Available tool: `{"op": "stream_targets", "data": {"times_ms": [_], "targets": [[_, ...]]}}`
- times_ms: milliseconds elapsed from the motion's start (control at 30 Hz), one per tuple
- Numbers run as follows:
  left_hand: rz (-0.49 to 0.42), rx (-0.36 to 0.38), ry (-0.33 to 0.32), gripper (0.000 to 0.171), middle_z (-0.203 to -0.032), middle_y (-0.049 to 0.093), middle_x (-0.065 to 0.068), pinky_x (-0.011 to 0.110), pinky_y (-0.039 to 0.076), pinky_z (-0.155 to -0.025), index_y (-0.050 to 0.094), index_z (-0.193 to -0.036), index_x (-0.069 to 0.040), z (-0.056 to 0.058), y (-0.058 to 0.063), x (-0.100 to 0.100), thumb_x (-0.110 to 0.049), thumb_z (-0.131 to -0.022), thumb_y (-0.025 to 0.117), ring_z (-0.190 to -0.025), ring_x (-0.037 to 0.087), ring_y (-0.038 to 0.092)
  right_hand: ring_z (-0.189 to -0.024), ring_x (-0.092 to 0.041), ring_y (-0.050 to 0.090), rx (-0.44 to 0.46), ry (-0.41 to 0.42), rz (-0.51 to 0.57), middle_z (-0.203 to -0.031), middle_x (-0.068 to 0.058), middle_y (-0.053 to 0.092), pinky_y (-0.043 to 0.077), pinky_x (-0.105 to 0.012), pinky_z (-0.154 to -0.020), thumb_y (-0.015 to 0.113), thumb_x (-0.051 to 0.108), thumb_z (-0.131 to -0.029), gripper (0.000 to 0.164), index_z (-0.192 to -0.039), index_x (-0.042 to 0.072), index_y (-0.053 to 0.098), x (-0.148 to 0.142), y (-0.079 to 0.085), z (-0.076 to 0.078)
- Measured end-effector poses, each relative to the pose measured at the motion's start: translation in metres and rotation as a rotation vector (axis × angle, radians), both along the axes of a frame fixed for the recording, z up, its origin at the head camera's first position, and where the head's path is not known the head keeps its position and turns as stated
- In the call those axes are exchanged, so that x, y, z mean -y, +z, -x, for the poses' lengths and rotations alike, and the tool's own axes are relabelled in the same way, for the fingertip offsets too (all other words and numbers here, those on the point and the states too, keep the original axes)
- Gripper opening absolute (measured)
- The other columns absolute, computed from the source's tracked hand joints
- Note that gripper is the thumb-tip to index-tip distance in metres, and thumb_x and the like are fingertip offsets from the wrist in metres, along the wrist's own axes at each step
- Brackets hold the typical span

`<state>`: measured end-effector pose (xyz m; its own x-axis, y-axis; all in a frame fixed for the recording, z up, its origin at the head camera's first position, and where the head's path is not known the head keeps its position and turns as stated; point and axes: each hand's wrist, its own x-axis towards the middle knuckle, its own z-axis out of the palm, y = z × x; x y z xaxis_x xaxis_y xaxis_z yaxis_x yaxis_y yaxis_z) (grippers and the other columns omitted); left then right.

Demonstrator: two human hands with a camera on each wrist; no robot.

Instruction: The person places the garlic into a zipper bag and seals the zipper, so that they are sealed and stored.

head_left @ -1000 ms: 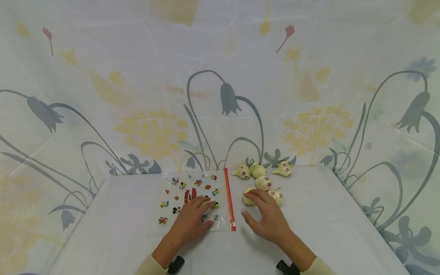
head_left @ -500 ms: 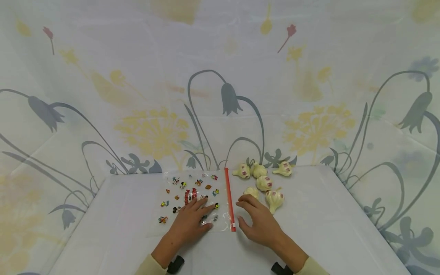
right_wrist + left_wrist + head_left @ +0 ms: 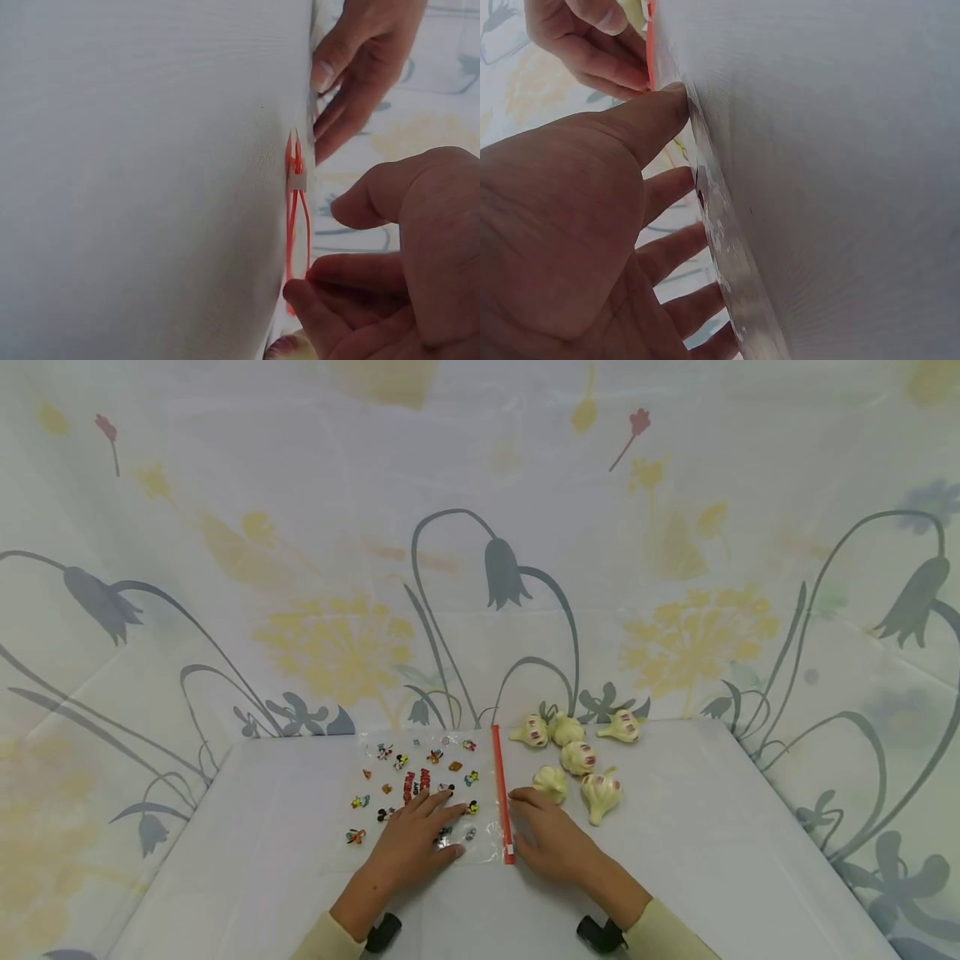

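Note:
A clear zip bag (image 3: pixel 442 768) printed with small cartoon figures lies flat on the white table. Spread fingers of my left hand (image 3: pixel 412 839) rest on its lower right part, and the thumb touches the near edge. Along the bag's right side runs a red zip strip (image 3: pixel 501 777) with a white slider (image 3: pixel 298 181) near its close end. In the right wrist view the strip's two red edges stand slightly apart. My right hand (image 3: pixel 551 839) is beside it, fingertips touching the strip, thumb clear of it.
Several garlic bulbs (image 3: pixel 602 795) lie right of the bag, beyond my right hand; one bulb (image 3: pixel 550 783) is closest to the strip. A flower-printed curtain (image 3: pixel 480 527) rises behind the table (image 3: pixel 712 827). Dark wrist cameras (image 3: pixel 600 933) sit at both cuffs.
My right hand has moved left from the garlic bulbs to the red zip strip, its fingers drawing closer together. My left hand has stayed on the bag.

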<state>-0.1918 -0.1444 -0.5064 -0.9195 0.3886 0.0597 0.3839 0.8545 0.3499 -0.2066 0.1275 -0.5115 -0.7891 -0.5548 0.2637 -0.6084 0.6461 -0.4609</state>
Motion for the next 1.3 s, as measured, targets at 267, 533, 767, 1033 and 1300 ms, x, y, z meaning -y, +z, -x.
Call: {"op": "stream_targets", "data": {"times_ms": [267, 533, 767, 1033, 1300], "targets": [[0.008, 0.027, 0.005, 0.063, -0.162, 0.049, 0.01, 0.073, 0.037, -0.113, 0.061, -0.15, -0.024, -0.001, 0.004, 0.0, -0.043, -0.094, 0.081, -0.152, 0.045, 0.038, -0.148, -0.034, 0.046, 0.113, 0.014, -0.059, -0.158, -0.017, 0.049, 0.042, -0.053, -0.119, 0.061, -0.004, -0.093, 0.057, -0.15, -0.006, 0.054, 0.004, -0.004, 0.011], [0.01, 0.034, 0.01, 0.062, -0.161, 0.05, 0.009, 0.074, 0.038, -0.112, 0.062, -0.15, -0.024, 0.001, 0.004, 0.003, -0.042, -0.093, 0.081, -0.152, 0.045, 0.039, -0.154, -0.035, 0.04, 0.172, 0.048, -0.091, -0.166, -0.016, 0.042, 0.038, -0.054, -0.121, 0.055, -0.007, -0.095, 0.06, -0.155, -0.004, 0.049, 0.007, -0.005, 0.019], [0.0, 0.056, 0.019, 0.062, -0.162, 0.049, 0.009, 0.075, 0.036, -0.113, 0.063, -0.15, -0.025, -0.001, 0.005, 0.003, -0.042, -0.093, 0.081, -0.152, 0.045, 0.038, -0.154, -0.035, 0.039, 0.156, 0.048, -0.118, -0.167, -0.017, 0.04, 0.037, -0.053, -0.122, 0.055, -0.006, -0.098, 0.055, -0.153, -0.005, 0.05, 0.01, -0.004, 0.023], [0.01, 0.033, 0.004, 0.06, -0.161, 0.05, 0.009, 0.072, 0.036, -0.115, 0.064, -0.148, -0.023, 0.0, 0.006, 0.002, -0.042, -0.094, 0.081, -0.152, 0.044, 0.04, -0.155, -0.035, 0.038, 0.146, 0.045, -0.135, -0.167, -0.017, 0.04, 0.037, -0.053, -0.122, 0.056, -0.006, -0.097, 0.056, -0.153, -0.006, 0.051, 0.011, -0.007, 0.026], [0.031, -0.012, -0.064, 0.056, -0.158, 0.055, 0.006, 0.065, 0.038, -0.118, 0.065, -0.146, -0.02, 0.001, 0.009, -0.005, -0.039, -0.095, 0.081, -0.149, 0.036, 0.045, -0.155, -0.036, 0.038, 0.171, 0.042, -0.12, -0.168, -0.017, 0.038, 0.036, -0.054, -0.122, 0.056, -0.006, -0.096, 0.058, -0.153, -0.006, 0.05, 0.01, -0.006, 0.024]]}}
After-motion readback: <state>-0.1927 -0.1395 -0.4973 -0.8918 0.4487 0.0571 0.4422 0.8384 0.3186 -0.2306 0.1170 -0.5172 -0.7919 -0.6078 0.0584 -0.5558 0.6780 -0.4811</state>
